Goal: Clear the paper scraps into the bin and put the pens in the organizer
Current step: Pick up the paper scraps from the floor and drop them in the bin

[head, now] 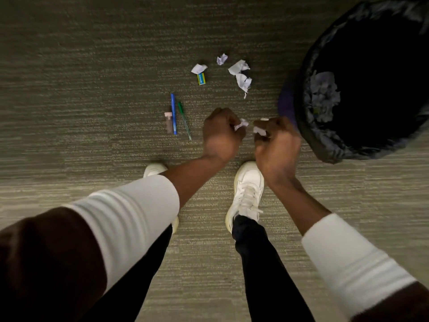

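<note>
At the right edge of the carpeted floor [92, 66] stands 1 bin [336, 147] with a black liner, holding a heap of crumpled paper [323, 96]. Beyond the hands, 4 paper scraps [239, 67] lie loose on the floor, 1 touching a small yellow-and-blue box [201, 79]. To their left, 2 pens lie side by side, a blue pen [173, 113] and a green pen [184, 120], with 1 pinkish tube [168, 122] against the blue one. The left hand [220, 133] has its fingers curled round a small scrap [241, 124]; the right hand [276, 145] grips a second scrap [258, 130].

I'm looking at white paper scraps [239, 68], a blue pen [173, 112], a green pen [184, 120], a yellow-and-blue box [201, 79], olive-grey striped carpet [92, 89] and a black bin [325, 140], and I'm wearing white sleeves [130, 212]
</note>
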{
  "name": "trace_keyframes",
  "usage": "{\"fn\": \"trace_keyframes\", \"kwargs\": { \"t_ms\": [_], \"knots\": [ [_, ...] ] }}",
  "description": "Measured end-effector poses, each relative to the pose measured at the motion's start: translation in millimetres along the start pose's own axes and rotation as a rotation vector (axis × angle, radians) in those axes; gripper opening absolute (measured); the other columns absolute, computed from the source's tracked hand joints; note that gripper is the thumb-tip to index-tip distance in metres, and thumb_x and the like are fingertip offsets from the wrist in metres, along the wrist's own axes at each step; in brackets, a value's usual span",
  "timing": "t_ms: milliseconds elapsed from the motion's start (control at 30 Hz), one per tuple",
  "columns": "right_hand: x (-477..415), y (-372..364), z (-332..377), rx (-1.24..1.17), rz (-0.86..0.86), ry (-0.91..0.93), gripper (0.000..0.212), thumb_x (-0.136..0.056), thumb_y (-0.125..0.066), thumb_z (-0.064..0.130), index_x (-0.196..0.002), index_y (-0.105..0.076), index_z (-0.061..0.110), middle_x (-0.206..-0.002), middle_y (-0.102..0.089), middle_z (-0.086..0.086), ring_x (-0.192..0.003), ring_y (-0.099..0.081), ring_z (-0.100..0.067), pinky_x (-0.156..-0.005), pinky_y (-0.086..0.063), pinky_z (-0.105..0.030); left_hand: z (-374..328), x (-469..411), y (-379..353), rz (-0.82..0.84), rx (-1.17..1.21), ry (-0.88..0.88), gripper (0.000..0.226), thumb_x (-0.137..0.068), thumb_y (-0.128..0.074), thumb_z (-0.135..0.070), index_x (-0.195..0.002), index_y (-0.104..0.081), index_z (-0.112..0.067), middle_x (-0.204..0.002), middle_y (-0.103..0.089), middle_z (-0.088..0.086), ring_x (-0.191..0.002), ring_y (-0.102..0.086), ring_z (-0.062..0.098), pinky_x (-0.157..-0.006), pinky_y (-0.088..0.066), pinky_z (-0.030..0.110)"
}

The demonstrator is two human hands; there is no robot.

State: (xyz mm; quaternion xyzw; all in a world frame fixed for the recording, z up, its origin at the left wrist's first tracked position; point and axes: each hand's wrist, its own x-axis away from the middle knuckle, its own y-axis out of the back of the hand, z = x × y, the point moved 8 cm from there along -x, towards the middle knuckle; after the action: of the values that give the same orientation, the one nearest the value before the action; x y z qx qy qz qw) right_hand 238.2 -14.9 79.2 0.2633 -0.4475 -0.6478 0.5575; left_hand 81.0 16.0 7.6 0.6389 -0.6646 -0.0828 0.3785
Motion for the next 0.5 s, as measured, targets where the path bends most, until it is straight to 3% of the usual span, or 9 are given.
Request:
{"fn": "trace_keyframes", "kwargs": {
  "t_ms": [100, 167, 267, 400, 500],
  "knots": [
    [0, 64, -18, -0.084, -0.133, -0.100, 0.022, -0.084, -0.074, 0.010, -0.106, -0.081, 0.011, -0.107, -0.071, -0.012, -0.080, -0.064, -0.018, -0.071, -0.040, -0.016, -66, 12, 8, -0.102, 0.153, -0.099, 0.016, -0.072, -0.084, -0.018, -0.076, -0.069, -0.013, -0.078, -0.071, 0.003, -0.067, -0.068, 0.020, -0.066, -0.058, 0.038],
    [0, 98, -45, -0.162, -0.200, -0.185, 0.019, -0.087, -0.072, 0.018, -0.104, -0.080, 0.012, -0.102, -0.070, -0.013, -0.082, -0.067, -0.022, -0.075, -0.051, -0.028, -110, 20, 5, -0.136, 0.207, -0.176, 0.016, -0.073, -0.085, -0.014, -0.076, -0.069, -0.010, -0.077, -0.071, 0.003, -0.067, -0.067, 0.022, -0.065, -0.057, 0.038],
    [-7, 127, -91, -0.214, -0.237, -0.284, 0.023, -0.085, -0.071, 0.028, -0.104, -0.078, 0.018, -0.099, -0.074, -0.009, -0.085, -0.072, -0.022, -0.080, -0.059, -0.043, -162, 31, -18, -0.063, 0.179, -0.220, 0.018, -0.076, -0.086, -0.017, -0.079, -0.069, -0.011, -0.081, -0.070, 0.002, -0.073, -0.066, 0.019, -0.069, -0.054, 0.035],
    [-20, 142, -133, -0.300, -0.227, -0.409, 0.035, -0.078, -0.071, 0.028, -0.113, -0.075, 0.022, -0.099, -0.079, 0.001, -0.091, -0.076, -0.013, -0.083, -0.062, -0.043, -206, 39, -51, 0.047, 0.163, -0.256, 0.016, -0.077, -0.084, -0.009, -0.080, -0.068, -0.008, -0.084, -0.069, 0.005, -0.080, -0.064, 0.020, -0.072, -0.051, 0.033],
    [-27, 145, -148, -0.332, -0.198, -0.448, 0.050, -0.075, -0.062, 0.028, -0.125, -0.069, 0.029, -0.104, -0.079, 0.002, -0.097, -0.076, -0.016, -0.088, -0.063, -0.046, -222, 34, -72, 0.121, 0.085, -0.286, 0.028, -0.076, -0.085, -0.013, -0.099, -0.070, -0.005, -0.096, -0.071, 0.009, -0.088, -0.068, 0.025, -0.078, -0.055, 0.038]
  ]
}}
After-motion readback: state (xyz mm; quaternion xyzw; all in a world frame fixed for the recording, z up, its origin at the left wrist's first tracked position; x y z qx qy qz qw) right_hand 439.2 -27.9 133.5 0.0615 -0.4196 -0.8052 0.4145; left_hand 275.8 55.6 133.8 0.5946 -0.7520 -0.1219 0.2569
